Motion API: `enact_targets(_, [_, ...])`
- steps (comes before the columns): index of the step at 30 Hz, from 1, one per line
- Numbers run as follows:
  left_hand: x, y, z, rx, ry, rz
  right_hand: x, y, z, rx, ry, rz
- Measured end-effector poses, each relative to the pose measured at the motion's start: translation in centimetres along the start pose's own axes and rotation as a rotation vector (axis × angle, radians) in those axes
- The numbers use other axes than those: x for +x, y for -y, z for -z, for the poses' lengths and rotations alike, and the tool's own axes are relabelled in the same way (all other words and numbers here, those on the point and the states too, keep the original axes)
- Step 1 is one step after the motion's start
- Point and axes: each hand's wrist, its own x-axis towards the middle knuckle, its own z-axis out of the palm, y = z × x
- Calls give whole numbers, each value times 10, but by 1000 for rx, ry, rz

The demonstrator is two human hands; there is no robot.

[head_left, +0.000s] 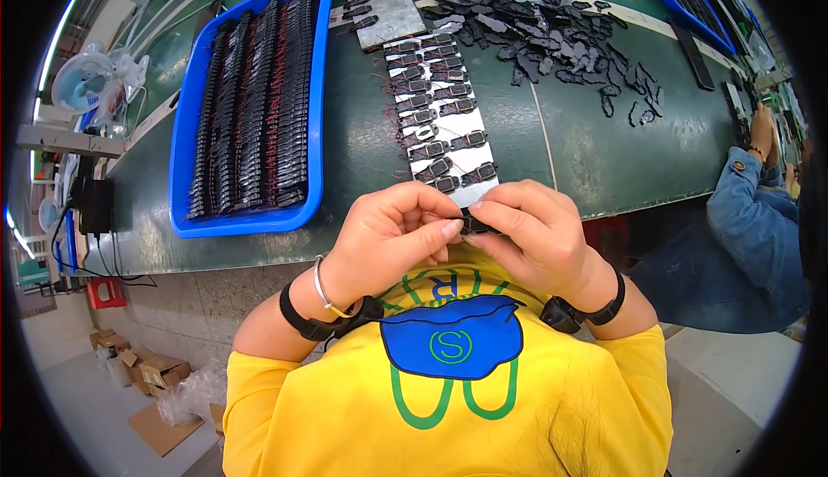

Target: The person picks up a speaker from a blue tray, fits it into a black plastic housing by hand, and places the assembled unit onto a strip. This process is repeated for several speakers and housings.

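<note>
At the table's front edge, a small black speaker part (473, 221) is pinched between my two hands. My right hand (545, 231) grips it with thumb and fingers from the right. From the left, thumb and fingertips of my left hand (398, 229) close on its other end. Fingers hide much of the part. Just beyond my hands lies a white strip (474, 193), with several small black speakers (470, 139) in two rows, thin red and dark wires trailing from them.
A blue tray (178, 166) at left holds packed rows of black parts with red wires. Loose black plastic pieces (561, 41) are heaped at the back right. A grey metal plate (388, 3) touches the strip's far end. A co-worker's denim sleeve (742, 192) shows at right.
</note>
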Motion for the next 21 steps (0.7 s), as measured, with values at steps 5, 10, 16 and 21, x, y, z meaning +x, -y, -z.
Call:
enact_targets(5, [-1,3,-2,-28,-49,-47,-3,-2,-3,17,6,-28])
enact_targets(10, [-1,7,-3,254,-149,-290,-6,-1,-4,26,10,-79])
enact_targets(16, [6,3,-3,850,-185,-771,-5,2,-4,20,14,-116])
enact_targets(21, [3,2,0,776,-114,-769,-5,2,-2,29,-10,-64])
